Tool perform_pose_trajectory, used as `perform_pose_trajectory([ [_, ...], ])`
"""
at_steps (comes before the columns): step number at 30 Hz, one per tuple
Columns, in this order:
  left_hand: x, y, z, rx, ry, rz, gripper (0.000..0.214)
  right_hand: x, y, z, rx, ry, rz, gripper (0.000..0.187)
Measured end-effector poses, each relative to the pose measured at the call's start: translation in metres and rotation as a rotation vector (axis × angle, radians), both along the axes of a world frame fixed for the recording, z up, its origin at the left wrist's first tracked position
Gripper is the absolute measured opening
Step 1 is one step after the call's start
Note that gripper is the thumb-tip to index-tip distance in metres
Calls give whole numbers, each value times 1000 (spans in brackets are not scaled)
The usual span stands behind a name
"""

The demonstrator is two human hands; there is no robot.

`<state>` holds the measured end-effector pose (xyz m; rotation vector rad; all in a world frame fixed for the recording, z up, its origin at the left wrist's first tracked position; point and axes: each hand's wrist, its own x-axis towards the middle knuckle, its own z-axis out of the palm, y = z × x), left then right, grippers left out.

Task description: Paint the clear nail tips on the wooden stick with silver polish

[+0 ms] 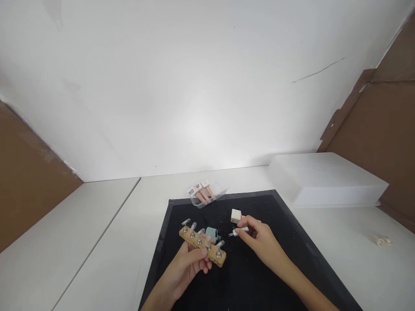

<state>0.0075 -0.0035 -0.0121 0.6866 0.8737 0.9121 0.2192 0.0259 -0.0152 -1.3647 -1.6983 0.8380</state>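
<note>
My left hand (189,263) grips a small wooden bar (202,246) from below, holding it just above the black mat (246,276). Several clear nail tips on metal pegs stand along the bar's top. My right hand (259,239) pinches a thin white brush (239,232), its tip pointing left toward the bar. A teal nail polish bottle (212,233) stands on the mat between the two hands. A cream cube-shaped bottle (236,215) sits just beyond my right hand's fingers.
A clear tray with three pink polish bottles (202,193) lies at the mat's far edge. A white plastic box (324,179) rests at the right on the white table (106,242). Small pale rings (382,240) lie far right. Brown boards flank both sides.
</note>
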Motion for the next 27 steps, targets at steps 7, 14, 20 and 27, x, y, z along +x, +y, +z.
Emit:
perform_pose_trajectory([
  [7,-8,5,3,17,-46,110,32,-2,3,-11,-57,-78,24,8],
  [14,-3,5,2,7,-41,106,33,-4,5,-24,-69,-83,40,10],
  [20,-2,5,2,10,-41,107,32,-6,6,-31,-37,-93,41,10],
  [27,-2,7,-1,12,-36,102,31,-11,6,-34,2,-126,40,12],
])
